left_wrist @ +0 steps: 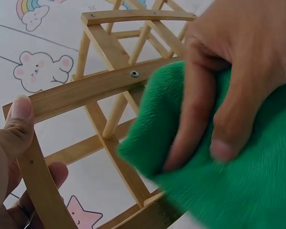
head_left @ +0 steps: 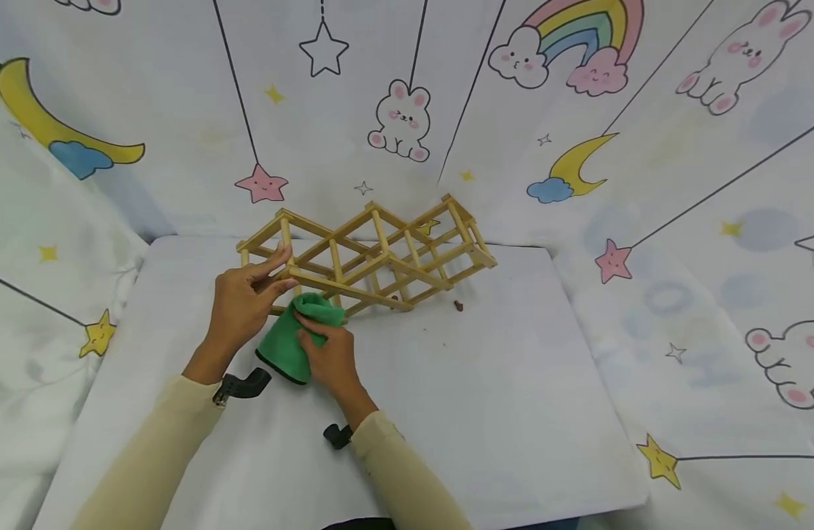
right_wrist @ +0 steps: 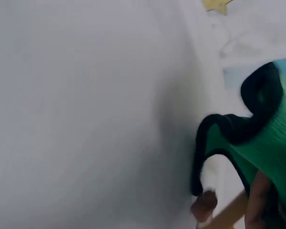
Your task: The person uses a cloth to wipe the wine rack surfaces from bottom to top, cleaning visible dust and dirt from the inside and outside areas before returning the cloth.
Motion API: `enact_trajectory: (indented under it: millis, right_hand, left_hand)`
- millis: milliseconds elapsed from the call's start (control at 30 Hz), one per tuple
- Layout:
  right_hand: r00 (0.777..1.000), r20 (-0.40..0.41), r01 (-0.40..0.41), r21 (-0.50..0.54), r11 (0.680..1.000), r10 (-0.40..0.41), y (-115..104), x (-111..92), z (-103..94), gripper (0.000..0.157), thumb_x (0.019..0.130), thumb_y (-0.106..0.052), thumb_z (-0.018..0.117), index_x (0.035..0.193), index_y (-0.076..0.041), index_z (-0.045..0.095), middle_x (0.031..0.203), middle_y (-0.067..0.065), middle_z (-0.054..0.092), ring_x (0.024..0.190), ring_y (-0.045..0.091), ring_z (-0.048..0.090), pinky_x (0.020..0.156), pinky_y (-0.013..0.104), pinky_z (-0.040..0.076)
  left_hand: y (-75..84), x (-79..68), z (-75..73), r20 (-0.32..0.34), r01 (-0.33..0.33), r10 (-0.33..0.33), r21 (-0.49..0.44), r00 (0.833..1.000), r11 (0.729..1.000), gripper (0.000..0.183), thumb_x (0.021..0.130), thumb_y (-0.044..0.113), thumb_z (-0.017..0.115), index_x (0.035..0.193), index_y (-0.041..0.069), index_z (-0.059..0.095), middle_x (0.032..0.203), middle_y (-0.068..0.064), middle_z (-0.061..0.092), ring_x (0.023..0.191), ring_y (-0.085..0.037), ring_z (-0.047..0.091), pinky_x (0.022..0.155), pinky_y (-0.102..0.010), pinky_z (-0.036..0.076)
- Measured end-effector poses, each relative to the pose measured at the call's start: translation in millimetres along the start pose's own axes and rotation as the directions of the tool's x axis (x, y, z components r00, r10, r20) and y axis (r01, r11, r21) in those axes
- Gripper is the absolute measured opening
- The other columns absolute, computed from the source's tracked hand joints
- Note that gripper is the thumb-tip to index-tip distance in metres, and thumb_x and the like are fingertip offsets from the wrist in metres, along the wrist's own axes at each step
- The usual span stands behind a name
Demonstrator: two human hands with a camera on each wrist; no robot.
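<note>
A wooden lattice rack (head_left: 388,259) of slats and round dowels stands at the back of the white table. My left hand (head_left: 240,303) grips its left end, with the thumb on a corner of the slat (left_wrist: 81,93) and fingers behind the frame. In my right hand (head_left: 334,357) a green cloth (head_left: 282,344) with dark edging is pinched and bunched, close against the rack's front left part. The cloth (left_wrist: 257,176) covers part of the frame in the left wrist view. Only its edge and a few fingers show in the right wrist view.
Small brown bits (head_left: 458,305) lie on the white tabletop (head_left: 500,412) near the rack's right front. Behind the table hangs a white printed curtain (head_left: 486,125), close to the rack's back. A black wrist mount (head_left: 246,383) sits at the left cuff.
</note>
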State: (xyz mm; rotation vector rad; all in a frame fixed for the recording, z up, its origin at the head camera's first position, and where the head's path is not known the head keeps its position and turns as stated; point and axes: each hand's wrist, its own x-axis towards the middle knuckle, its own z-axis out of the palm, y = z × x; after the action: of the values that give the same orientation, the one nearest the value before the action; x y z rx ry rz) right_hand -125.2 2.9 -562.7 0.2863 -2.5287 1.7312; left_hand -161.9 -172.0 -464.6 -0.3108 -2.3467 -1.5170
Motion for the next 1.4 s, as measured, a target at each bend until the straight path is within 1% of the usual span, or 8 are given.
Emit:
enact_trajectory:
  millis: [167, 400, 633, 767, 933, 1100, 1233, 1400]
  right_hand:
    - [0.979, -0.153, -0.153, -0.123, 0.98, 0.134, 22, -6, -22.4, 0.026, 0.1, -0.012, 0.07, 0.122, -0.019, 0.081, 0.119, 0.009, 0.08, 0.101, 0.02, 0.076, 0.089, 0.037, 0.062]
    - [0.96, -0.139, -0.234, 0.083, 0.969, 0.244, 37, -36, -76.2, 0.038, 0.106, -0.024, 0.067, 0.136, -0.048, 0.068, 0.156, -0.012, 0.058, 0.147, 0.018, 0.052, 0.121, 0.05, 0.043]
    - [0.937, -0.175, -0.246, 0.284, 0.927, 0.303, 46, -50, -97.8, 0.047, 0.11, -0.027, 0.062, 0.152, -0.047, 0.054, 0.171, -0.011, 0.037, 0.16, 0.023, 0.031, 0.125, 0.051, 0.036]
    - [0.909, -0.108, -0.383, 0.172, 0.908, 0.404, 56, -54, -99.7, 0.058, 0.11, -0.03, 0.06, 0.163, -0.044, 0.038, 0.167, 0.017, 0.044, 0.124, 0.025, 0.07, 0.101, 0.038, 0.058]
    - [0.882, 0.02, -0.469, -0.05, 0.882, 0.47, 63, -61, -101.5, 0.069, 0.11, -0.031, 0.061, 0.169, -0.034, 0.027, 0.082, 0.025, 0.076, 0.044, 0.017, 0.066, 0.049, 0.035, 0.059]
    - [0.909, 0.037, -0.404, -0.174, 0.898, 0.416, 55, -64, -106.3, 0.074, 0.109, -0.035, 0.062, 0.171, -0.018, 0.024, 0.054, 0.002, 0.067, 0.038, 0.011, 0.059, 0.041, 0.033, 0.051]
    - [0.948, -0.246, -0.261, -0.233, 0.937, 0.202, 44, -48, -128.4, 0.061, 0.106, -0.031, 0.067, 0.16, -0.011, 0.048, 0.071, 0.004, 0.074, 0.055, 0.014, 0.065, 0.051, 0.03, 0.051]
    - [0.829, -0.538, -0.075, -0.381, 0.921, -0.155, 29, 4, -187.5, 0.062, 0.104, -0.024, 0.071, 0.161, -0.02, 0.049, 0.133, 0.012, 0.071, 0.109, 0.028, 0.063, 0.086, 0.045, 0.055]
  left_hand:
    - [0.1, -0.4, 4.0, 0.007, 0.003, -0.003, -0.021, 1.0, 1.0, 0.055, 0.091, 0.007, 0.084, 0.142, 0.018, 0.067, 0.146, -0.004, 0.063, 0.122, -0.03, 0.07, 0.084, -0.004, 0.051]
    - [-3.1, 2.1, 2.0, -0.018, -0.021, 0.021, 0.028, 1.0, 0.999, 0.055, 0.091, 0.01, 0.083, 0.143, 0.018, 0.066, 0.146, -0.003, 0.063, 0.125, -0.031, 0.068, 0.088, -0.003, 0.049]
    - [-4.1, 4.2, -0.5, -0.013, -0.02, 0.021, 0.014, 1.0, 1.0, 0.055, 0.092, 0.01, 0.082, 0.144, 0.019, 0.065, 0.148, -0.003, 0.062, 0.127, -0.03, 0.067, 0.091, -0.005, 0.05]
    - [-1.5, 2.7, -1.2, -0.007, 0.002, -0.002, -0.003, 1.0, 1.0, 0.054, 0.092, 0.011, 0.082, 0.143, 0.019, 0.065, 0.149, -0.001, 0.061, 0.129, -0.028, 0.066, 0.091, -0.005, 0.05]
    - [-2.1, 2.0, -0.3, -0.01, 0.009, -0.01, -0.025, 1.0, 1.0, 0.054, 0.092, 0.01, 0.082, 0.143, 0.019, 0.065, 0.149, -0.001, 0.061, 0.13, -0.026, 0.065, 0.092, -0.006, 0.05]
    - [-5.3, 1.5, 1.3, 0.003, 0.019, -0.019, -0.021, 1.0, 1.0, 0.054, 0.094, 0.011, 0.08, 0.145, 0.018, 0.064, 0.151, -0.002, 0.059, 0.131, -0.028, 0.065, 0.093, -0.006, 0.05]
    - [-6.4, 3.3, 2.9, -0.001, 0.01, -0.01, 0.019, 1.0, 1.0, 0.053, 0.094, 0.014, 0.08, 0.145, 0.017, 0.064, 0.15, -0.002, 0.06, 0.129, -0.029, 0.068, 0.091, -0.003, 0.048]
    - [-9.4, 8.0, 3.6, -0.02, -0.019, 0.02, 0.047, 1.0, 0.999, 0.053, 0.095, 0.014, 0.079, 0.146, 0.016, 0.062, 0.149, -0.001, 0.061, 0.124, -0.031, 0.07, 0.091, -0.001, 0.046]
